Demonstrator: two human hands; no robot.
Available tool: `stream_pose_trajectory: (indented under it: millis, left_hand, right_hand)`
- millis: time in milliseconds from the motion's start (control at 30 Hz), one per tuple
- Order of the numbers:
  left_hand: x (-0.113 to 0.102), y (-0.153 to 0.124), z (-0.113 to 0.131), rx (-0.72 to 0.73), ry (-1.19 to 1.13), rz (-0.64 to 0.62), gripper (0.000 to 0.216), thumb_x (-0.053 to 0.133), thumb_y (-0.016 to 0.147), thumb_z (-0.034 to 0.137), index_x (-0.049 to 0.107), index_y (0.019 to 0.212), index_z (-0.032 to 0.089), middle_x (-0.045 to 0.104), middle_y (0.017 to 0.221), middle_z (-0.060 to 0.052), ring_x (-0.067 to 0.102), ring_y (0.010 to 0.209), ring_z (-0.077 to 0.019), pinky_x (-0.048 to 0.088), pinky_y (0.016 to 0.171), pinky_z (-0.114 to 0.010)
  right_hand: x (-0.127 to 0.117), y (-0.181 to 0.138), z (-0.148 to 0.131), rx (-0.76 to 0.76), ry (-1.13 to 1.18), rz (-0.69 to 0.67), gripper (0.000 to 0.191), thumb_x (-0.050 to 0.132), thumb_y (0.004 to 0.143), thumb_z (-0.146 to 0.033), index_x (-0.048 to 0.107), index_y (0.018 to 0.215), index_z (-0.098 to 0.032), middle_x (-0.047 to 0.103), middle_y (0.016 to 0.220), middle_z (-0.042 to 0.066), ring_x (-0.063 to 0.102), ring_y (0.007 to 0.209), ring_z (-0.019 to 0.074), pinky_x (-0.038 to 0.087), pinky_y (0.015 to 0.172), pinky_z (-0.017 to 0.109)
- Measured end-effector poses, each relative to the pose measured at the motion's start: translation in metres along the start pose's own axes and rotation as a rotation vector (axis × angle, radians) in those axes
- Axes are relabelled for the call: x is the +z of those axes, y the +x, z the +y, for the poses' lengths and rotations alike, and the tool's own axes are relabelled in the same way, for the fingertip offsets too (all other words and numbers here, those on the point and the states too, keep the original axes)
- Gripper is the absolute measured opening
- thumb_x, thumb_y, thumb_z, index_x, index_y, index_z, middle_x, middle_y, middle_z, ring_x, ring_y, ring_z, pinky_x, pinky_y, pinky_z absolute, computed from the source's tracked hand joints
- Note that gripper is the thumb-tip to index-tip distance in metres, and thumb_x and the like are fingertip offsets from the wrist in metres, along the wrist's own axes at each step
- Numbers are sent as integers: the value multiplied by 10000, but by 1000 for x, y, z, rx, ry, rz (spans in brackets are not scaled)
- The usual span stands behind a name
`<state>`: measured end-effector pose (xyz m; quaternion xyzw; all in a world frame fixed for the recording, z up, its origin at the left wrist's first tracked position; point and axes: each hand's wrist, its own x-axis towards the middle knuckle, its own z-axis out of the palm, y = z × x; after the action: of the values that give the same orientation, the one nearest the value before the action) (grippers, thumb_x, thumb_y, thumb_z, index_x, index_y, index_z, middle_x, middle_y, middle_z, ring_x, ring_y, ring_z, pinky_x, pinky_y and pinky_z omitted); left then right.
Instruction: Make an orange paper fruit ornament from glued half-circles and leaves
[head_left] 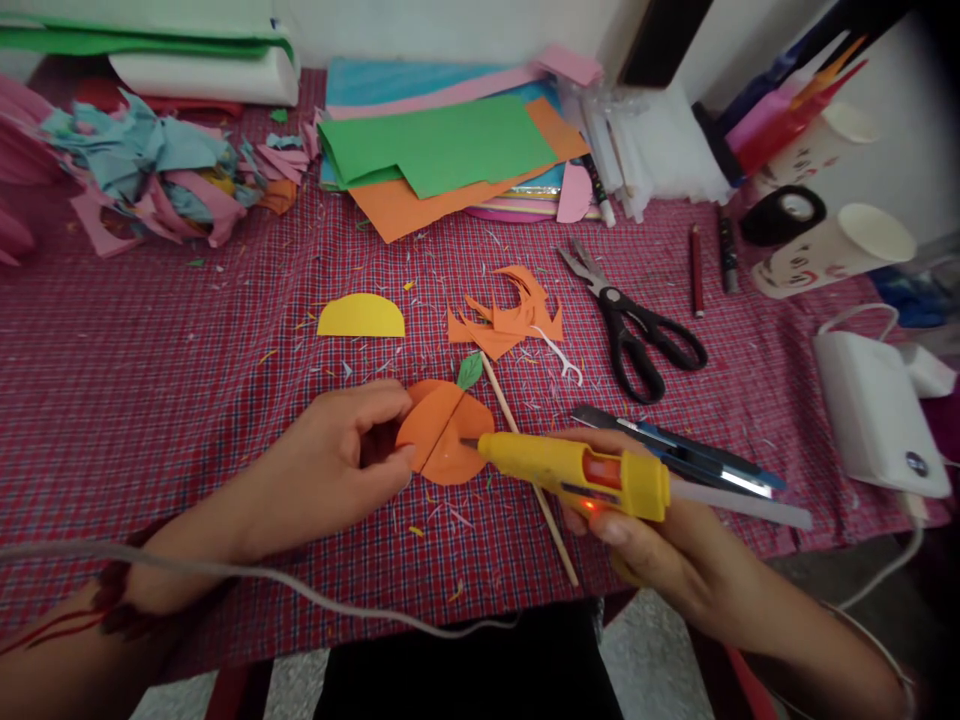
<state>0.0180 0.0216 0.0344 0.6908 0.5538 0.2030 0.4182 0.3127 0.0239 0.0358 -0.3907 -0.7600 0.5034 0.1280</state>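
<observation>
1. The left hand [337,460] pinches the folded orange paper disc [442,432] at its left edge, mid-scene. Its fingertips are tucked out of sight.
2. The right hand [660,550], grip closed round the yellow glue gun [577,475], rests the nozzle on the disc. The gun's handle is hidden in the palm.
3. A wooden stick [525,450] runs beneath the gun, partly covered.
4. Both hands work by the near edge of the checked surface [150,380]. Open cloth lies to the left, and scissors [637,325] lie to the far right.
</observation>
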Motion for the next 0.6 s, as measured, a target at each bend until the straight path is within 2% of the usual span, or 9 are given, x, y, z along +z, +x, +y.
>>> stream_pose_trajectory:
  millis: [167,300,467,600]
  left_hand:
    - [1,1,0,-7,-16,1,123,533,788,186,509,667,192,462,658,46,453,568,-105,369,502,-232]
    - [1,0,0,-26,-8,-10,105,533,800,202,539,696,187,475,673,43,464,575,-108,372,506,-234]
    - [0,0,0,-42,-26,-24,92,531,803,210,563,721,184,499,692,35,484,592,-115,384,516,-236]
    - [0,1,1,-20,-11,-6,100,536,799,199,556,703,185,487,667,44,467,569,-105,373,502,-224]
  right_hand:
    - [-2,3,1,-11,-45,67,440,481,977,-359,365,1390,-260,554,1300,112,594,1139,237,520,967,393]
    - [-2,0,-3,-29,-62,25,418,486,969,-350,409,1374,-281,536,1349,100,600,1152,247,526,964,391]
    - [-4,-7,-7,1,-95,-21,511,540,934,-322,374,1416,-347,557,1353,53,595,1185,250,566,900,333]
    - [-8,-9,-6,-15,-102,48,514,546,928,-316,399,1419,-359,577,1338,40,621,1149,243,560,918,334]
